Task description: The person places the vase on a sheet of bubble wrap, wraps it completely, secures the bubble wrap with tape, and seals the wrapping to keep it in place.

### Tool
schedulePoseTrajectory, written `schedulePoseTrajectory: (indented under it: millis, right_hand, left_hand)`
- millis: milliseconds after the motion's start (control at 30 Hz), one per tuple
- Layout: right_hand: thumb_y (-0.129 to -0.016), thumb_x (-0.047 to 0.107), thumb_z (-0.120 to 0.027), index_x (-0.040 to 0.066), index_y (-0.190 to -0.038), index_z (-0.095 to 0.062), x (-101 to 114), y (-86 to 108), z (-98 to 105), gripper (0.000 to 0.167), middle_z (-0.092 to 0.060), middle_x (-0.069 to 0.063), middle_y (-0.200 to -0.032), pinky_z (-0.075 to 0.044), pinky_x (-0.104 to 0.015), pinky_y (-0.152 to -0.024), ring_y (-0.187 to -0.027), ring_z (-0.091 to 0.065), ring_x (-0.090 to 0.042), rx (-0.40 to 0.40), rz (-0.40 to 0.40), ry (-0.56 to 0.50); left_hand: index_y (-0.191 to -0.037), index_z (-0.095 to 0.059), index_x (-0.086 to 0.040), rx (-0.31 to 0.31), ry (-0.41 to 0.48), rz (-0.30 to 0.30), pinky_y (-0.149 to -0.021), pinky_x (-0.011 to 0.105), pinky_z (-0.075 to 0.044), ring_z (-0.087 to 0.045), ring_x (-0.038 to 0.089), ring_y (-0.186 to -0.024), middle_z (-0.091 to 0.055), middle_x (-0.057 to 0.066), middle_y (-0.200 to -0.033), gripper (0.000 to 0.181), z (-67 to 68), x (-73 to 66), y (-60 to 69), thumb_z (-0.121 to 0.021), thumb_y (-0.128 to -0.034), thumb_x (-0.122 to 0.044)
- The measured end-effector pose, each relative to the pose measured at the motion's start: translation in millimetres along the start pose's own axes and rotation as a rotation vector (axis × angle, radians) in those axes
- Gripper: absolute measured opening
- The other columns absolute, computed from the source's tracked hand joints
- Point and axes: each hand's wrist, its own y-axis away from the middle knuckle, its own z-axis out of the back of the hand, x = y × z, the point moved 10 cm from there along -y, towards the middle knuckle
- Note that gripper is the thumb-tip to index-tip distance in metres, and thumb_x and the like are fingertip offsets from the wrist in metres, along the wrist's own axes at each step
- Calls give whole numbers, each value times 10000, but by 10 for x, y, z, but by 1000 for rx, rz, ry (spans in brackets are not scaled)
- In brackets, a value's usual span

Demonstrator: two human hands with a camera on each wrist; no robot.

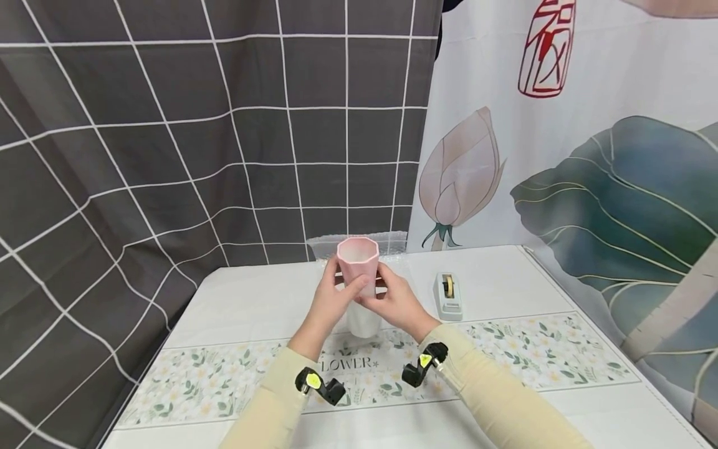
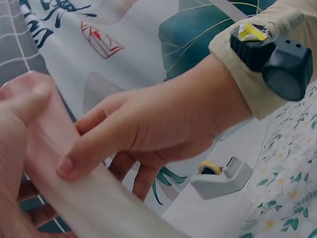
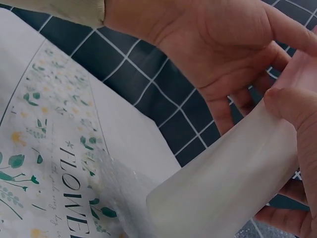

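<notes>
A tall vase [image 1: 357, 262], pink at its faceted rim and fading to white at the bottom, is held up over the table by both hands. The left hand [image 1: 331, 299] grips its left side, thumb across the front. From the right, the right hand [image 1: 397, 299] holds the middle, its thumb on the front in the left wrist view. The white lower part [image 3: 223, 183] slants down in the right wrist view. Behind and below the vase lies clear bubble wrap [image 1: 395, 243], partly hidden by vase and hands.
A pale tape dispenser [image 1: 449, 298] with yellow tape stands on the table to the right. The white table cover [image 1: 224, 299] has a floral band across it. A dark grid curtain [image 1: 252, 137] and a white flower-printed curtain [image 1: 477, 75] hang behind.
</notes>
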Motion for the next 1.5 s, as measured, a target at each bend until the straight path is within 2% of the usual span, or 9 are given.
schedulePoseTrajectory:
  millis: [133, 233, 433, 533, 700, 900, 1033, 1333, 1500]
  right_hand:
    - [-883, 251, -789, 108, -1444, -483, -9, 2, -5, 655, -636, -92, -1301, -587, -357, -848, -1080, -673, -258, 19, 6, -7]
    - [-881, 247, -793, 105, -1445, -483, -14, -5, 8, 660, -636, -94, -1297, -586, -372, -853, -1084, -668, -257, 20, 1, -11]
    - [-878, 222, -798, 107, -1457, -472, -6, -8, 63, 674, -633, -99, -1296, -577, -400, -882, -1110, -656, -264, 16, -24, -16]
    - [-879, 218, -799, 104, -1457, -472, 11, -11, 76, 674, -632, -103, -1297, -575, -411, -887, -1114, -652, -269, 16, -19, -23]
    - [-876, 220, -803, 98, -1451, -478, 27, -21, 72, 672, -632, -102, -1303, -575, -410, -886, -1107, -652, -267, 12, -6, -27]
    - [-877, 217, -801, 108, -1437, -489, 25, -19, 64, 650, -638, -98, -1285, -578, -401, -880, -1101, -656, -264, 8, -3, -36]
    - [-878, 224, -800, 129, -1433, -495, 29, -1, 67, 640, -646, -86, -1269, -578, -401, -877, -1093, -657, -260, 6, -7, -34]
    - [-872, 205, -805, 125, -1430, -498, 11, 3, 70, 642, -653, -82, -1244, -585, -374, -857, -1076, -664, -248, -4, -9, -32]
    - [-870, 216, -809, 103, -1431, -474, 1, -13, 60, 663, -634, -93, -1244, -588, -364, -843, -1089, -650, -263, 20, -27, -32]
  left_hand:
    - [-1575, -297, -155, 66, 46, -6, -1019, 562, -466, -503, 374, -1289, -458, 184, -1473, 616, -7, 52, 21, -531, -1032, -328]
    - [-1587, -275, -148, 89, 71, -11, -1041, 556, -458, -495, 392, -1312, -436, 211, -1482, 573, -10, 115, 43, -426, -1068, -339]
    - [-1599, -248, -139, 122, 119, 40, -1066, 543, -440, -495, 382, -1285, -467, 203, -1439, 551, -59, 398, 99, -304, -1094, -352]
    - [-1569, -315, -93, 144, 116, 52, -1095, 549, -407, -490, 375, -1304, -487, 200, -1434, 532, -98, 516, 134, -367, -1068, -262]
    - [-1497, -429, -55, 163, 97, 46, -1137, 556, -349, -484, 350, -1334, -519, 170, -1441, 587, -141, 604, 174, -541, -925, -121]
    - [-1523, -385, -83, 170, 50, 43, -1146, 534, -346, -468, 335, -1359, -502, 144, -1471, 701, -219, 622, 199, -697, -912, -228]
    - [-1509, -404, -104, 140, 16, 54, -1112, 540, -386, -502, 322, -1328, -536, 132, -1440, 753, -240, 655, 209, -772, -877, -277]
    - [-1502, -418, -120, 110, -59, 47, -1060, 536, -447, -545, 348, -1285, -565, 149, -1398, 765, -243, 671, 210, -793, -865, -320]
    - [-1507, -445, -186, 92, -72, 73, -1012, 512, -489, -569, 315, -1246, -577, 92, -1391, 745, -209, 672, 217, -795, -865, -328]
